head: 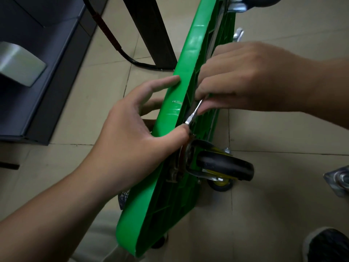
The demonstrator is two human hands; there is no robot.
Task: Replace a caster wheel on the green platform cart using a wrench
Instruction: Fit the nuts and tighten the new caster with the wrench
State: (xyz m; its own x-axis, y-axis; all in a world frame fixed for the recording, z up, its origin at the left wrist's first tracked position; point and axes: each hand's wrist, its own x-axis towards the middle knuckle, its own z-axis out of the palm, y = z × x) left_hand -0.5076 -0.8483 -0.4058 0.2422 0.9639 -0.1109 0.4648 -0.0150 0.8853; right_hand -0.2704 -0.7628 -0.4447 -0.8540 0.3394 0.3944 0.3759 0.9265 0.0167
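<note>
The green platform cart (170, 114) stands on its edge on the floor, its ribbed underside facing right. A black caster wheel (224, 166) with a metal bracket is mounted on that underside near the lower middle. My left hand (132, 140) wraps over the cart's rim, fingers on the far face and thumb by the bracket. My right hand (245, 80) holds the silver wrench (193, 113) by its upper end. The wrench slants down to the caster's mounting plate; its head is hidden behind my left thumb.
A loose caster plate (338, 183) lies on the tiled floor at the right edge. A second mounted caster (238, 4) shows at the cart's top. A dark cabinet (37, 72) stands left, a black post (151, 31) and cable behind. A shoe (326, 244) is at bottom right.
</note>
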